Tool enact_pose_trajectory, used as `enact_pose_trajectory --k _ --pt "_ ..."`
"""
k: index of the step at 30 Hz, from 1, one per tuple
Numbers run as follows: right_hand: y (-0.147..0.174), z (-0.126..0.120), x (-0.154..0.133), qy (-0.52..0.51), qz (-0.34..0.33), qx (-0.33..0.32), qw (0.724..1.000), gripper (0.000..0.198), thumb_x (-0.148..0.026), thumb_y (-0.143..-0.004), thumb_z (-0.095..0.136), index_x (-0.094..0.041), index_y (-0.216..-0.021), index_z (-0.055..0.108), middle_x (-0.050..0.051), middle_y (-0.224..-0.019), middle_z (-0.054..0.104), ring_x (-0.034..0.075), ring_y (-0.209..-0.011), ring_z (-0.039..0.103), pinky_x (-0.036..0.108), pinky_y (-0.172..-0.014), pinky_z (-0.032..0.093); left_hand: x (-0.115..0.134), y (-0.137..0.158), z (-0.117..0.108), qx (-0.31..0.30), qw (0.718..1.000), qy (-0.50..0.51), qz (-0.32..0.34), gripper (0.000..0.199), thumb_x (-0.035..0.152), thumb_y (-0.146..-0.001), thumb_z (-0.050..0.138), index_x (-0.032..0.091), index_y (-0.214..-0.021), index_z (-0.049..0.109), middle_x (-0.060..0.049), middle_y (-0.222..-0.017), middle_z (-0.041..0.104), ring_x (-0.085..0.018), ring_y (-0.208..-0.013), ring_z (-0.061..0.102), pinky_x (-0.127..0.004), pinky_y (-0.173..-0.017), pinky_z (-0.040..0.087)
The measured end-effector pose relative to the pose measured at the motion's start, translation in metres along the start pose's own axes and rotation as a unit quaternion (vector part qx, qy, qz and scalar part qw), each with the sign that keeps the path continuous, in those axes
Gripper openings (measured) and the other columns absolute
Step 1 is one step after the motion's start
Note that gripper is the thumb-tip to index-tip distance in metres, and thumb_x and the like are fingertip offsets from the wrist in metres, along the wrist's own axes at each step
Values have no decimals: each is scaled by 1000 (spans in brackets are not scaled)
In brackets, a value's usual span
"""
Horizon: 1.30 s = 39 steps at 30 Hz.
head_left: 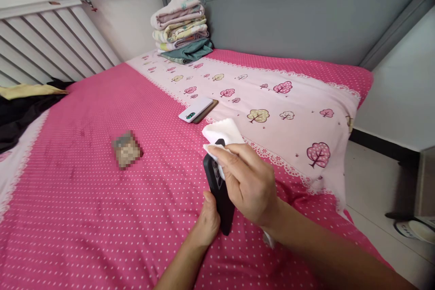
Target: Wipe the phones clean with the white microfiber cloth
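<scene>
A black smartphone point(226, 210) stands tilted on its edge in my left hand point(210, 217), its camera lenses facing up and left. The thumb lies along the phone's side; the other fingers are hidden behind it. My right hand point(253, 181) pinches a white cloth point(226, 131) against the phone's top corner, beside the lenses. Part of the cloth sticks out past the knuckles. Just beyond, a pale lilac phone point(195, 109) lies partly over a brown flat item point(207, 112) on the bed.
The pink dotted bedspread point(102, 217) carries a blurred-out small item point(127, 149) at left. Folded bedding point(181, 27) is stacked against the grey headboard point(272, 13). Dark clothing point(20, 113) lies at the far left, near a white radiator point(50, 41). Floor point(377, 181) shows at right.
</scene>
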State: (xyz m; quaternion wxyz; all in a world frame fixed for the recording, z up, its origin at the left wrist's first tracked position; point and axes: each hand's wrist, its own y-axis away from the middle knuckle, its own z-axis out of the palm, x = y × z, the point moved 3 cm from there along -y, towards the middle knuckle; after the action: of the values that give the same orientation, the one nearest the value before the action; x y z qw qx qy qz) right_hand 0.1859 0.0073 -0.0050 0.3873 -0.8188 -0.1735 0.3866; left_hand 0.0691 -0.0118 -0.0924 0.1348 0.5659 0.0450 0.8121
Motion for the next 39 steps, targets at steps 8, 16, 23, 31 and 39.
enact_pose_trajectory --k 8,16,23,31,39 --pt "0 7 18 22 41 -36 998 31 -15 -88 44 -18 -115 59 5 -92 61 12 -76 60 21 -69 48 -17 -7 -4 14 987 154 36 45 46 -80 49 18 -114 60 -9 -126 55 -21 -131 27 -29 -106 25" --pt "5 21 29 40 82 -133 987 32 -17 -88 45 -16 -118 57 4 -88 62 14 -76 60 23 -68 48 -2 -10 7 33 984 172 10 57 59 -72 51 18 -111 61 -8 -126 55 -24 -128 35 -33 -106 25" --pt "13 28 24 35 97 -211 972 33 -15 -86 46 -19 -117 57 4 -89 63 14 -74 60 23 -63 47 4 -13 0 91 971 215 -49 51 58 -78 45 19 -106 64 -6 -112 65 -23 -118 48 -33 -100 35" --pt "25 39 17 24 61 -296 953 32 -15 -87 45 -22 -116 58 3 -89 62 12 -75 60 21 -61 46 15 -18 -3 135 943 287 -98 53 57 -82 38 14 -97 66 -9 -85 71 -21 -77 67 -33 -78 50" --pt "34 43 12 -32 -21 -331 943 32 -15 -88 43 -24 -116 57 2 -88 61 11 -74 58 20 -63 45 18 -22 -7 95 942 303 -112 59 59 -80 37 10 -93 67 -13 -82 71 -26 -84 66 -39 -83 49"
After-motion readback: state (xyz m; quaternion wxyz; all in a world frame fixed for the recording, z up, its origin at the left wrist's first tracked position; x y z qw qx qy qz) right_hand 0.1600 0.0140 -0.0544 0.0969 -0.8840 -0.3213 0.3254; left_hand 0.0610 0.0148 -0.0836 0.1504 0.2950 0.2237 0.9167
